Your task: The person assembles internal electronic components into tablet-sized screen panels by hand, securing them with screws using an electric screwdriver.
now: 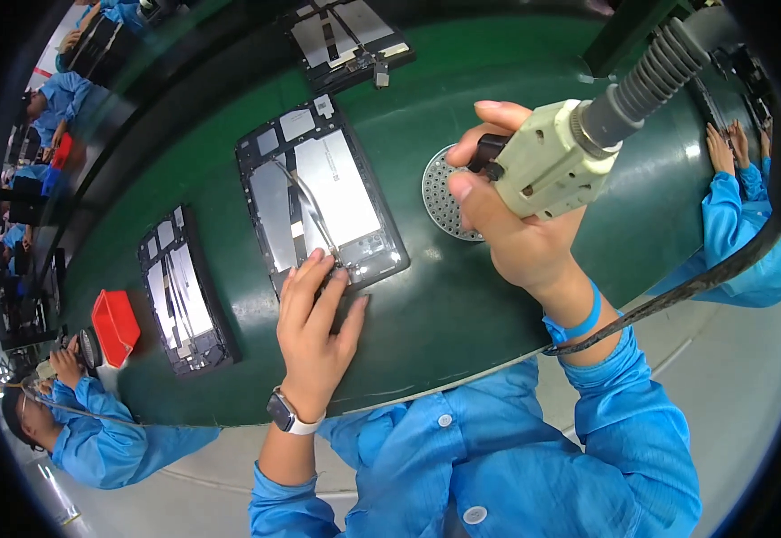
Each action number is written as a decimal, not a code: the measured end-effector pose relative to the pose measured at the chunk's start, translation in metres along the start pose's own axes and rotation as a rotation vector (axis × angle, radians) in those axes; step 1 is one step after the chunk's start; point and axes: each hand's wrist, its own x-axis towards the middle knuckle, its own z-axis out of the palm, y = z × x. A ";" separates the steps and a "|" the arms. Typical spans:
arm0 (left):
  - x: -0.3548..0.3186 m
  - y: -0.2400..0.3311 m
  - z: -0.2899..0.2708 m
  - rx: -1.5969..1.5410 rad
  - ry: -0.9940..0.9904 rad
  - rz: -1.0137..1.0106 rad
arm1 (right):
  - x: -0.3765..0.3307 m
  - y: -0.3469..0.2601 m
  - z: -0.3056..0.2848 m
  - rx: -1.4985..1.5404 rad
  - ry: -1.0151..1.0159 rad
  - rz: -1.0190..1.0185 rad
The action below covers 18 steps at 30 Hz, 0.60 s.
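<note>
My right hand [520,233] is wrapped round a pale green electric screwdriver [556,161] with a ribbed grey hose on top. It is above a round metal plate full of small holes [445,199], and the tool's tip is out of sight. My left hand [314,336] lies flat, fingers apart, on the near edge of an opened tablet [345,193]. The tablet shows silver plates and a black frame. Slim silver tweezers [311,204] lie across it, one end by my left fingertips.
A second opened tablet [184,300] lies to the left, beside a red bin [116,327]. Another opened device [350,40] is at the far side. The green table [444,332] curves toward me. A dark cable [695,287] runs past my right wrist. Co-workers in blue sit left and right.
</note>
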 end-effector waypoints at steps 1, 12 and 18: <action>-0.001 -0.001 -0.001 0.001 0.000 0.000 | -0.002 0.000 0.000 0.007 0.003 0.015; 0.062 -0.011 -0.023 -0.171 -0.271 -0.215 | -0.004 0.002 0.000 0.008 -0.005 0.009; 0.076 -0.018 -0.031 -0.291 -0.424 -0.309 | -0.002 0.004 -0.002 -0.023 -0.022 -0.029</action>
